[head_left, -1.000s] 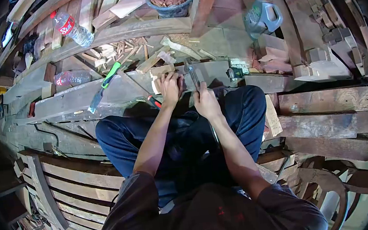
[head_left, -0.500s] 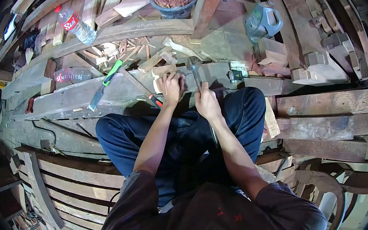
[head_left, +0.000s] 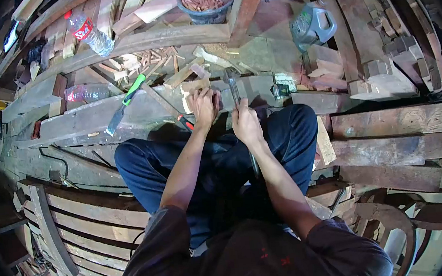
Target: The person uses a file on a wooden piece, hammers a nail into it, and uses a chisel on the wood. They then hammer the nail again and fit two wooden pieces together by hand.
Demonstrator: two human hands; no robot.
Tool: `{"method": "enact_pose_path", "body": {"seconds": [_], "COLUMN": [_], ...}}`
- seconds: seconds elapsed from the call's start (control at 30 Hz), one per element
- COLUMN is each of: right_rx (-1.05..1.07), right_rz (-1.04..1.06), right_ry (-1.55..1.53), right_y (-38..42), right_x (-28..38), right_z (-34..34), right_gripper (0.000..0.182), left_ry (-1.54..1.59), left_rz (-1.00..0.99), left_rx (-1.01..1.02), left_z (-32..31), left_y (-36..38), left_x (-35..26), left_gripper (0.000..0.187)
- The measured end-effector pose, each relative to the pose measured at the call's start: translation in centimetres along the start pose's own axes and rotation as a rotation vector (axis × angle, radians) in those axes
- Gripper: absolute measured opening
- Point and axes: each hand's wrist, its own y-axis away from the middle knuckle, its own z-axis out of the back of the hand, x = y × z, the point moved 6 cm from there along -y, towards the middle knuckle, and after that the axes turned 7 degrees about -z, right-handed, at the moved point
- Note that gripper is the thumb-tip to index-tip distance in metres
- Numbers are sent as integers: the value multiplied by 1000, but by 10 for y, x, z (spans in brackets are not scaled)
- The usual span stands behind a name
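My left hand [head_left: 204,109] curls its fingers over a small pale wood block [head_left: 188,97] on the thick plank [head_left: 145,109] in front of my knees. Part of the block and my fingertips are hidden. In my right hand [head_left: 247,125] is a hammer [head_left: 234,87], gripped around its handle, with the head pointing away from me just right of the block. The handle's lower end runs down beneath my right forearm. Left of my hands lie a chisel with a green handle [head_left: 134,89] and a long flat tool with a red and black handle [head_left: 185,122].
Wood offcuts [head_left: 140,63] are scattered beyond the plank. A bucket of small wood pieces [head_left: 206,4], a water bottle [head_left: 93,35] and a blue-grey jug [head_left: 314,26] stand farther back. Cut blocks [head_left: 382,80] are at the right, a slatted wooden frame [head_left: 90,222] at the left.
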Motion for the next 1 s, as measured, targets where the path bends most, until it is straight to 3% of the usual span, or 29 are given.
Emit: {"method": "enact_pose_path", "body": {"seconds": [0.03, 0.1, 0.3, 0.4, 0.5, 0.67, 0.7, 0.8, 0.9, 1.0], "right_rx": [36, 79, 20, 54, -10, 3, -88, 263, 333, 535], "right_rz": [-22, -35, -14, 10, -33, -96, 87, -362, -462, -529], "right_ry": [23, 69, 28, 22, -37, -58, -74, -592, -1451, -1574], "right_y": [2, -9, -2, -9, -1, -13, -13, -13, -2, 31], "right_x": [-10, -19, -12, -20, -1, -24, -13, -26, -17, -8], "right_z": [-9, -19, -10, -16, -2, -10, 1, 10, 24, 26], "right_gripper": [23, 22, 20, 22, 22, 19, 19, 23, 19, 20], "left_ry": [-4, 104, 12, 65, 13, 57, 47, 47, 73, 43], "left_rz": [-17, 130, 28, 82, 66, 35, 41, 5, -9, 20], "left_rx": [-27, 207, 20, 135, 114, 71, 88, 85, 78, 70], "left_z": [3, -6, -4, 3, -2, -2, -2, 6, -2, 2], "left_y": [0, 1, 2, -5, 3, 0, -2, -1, 1, 3], "left_x": [-3, 2, 1, -5, 1, -2, -1, -4, 6, 14], "left_gripper": [10, 13, 11, 12, 11, 12, 13, 19, 26, 18]}}
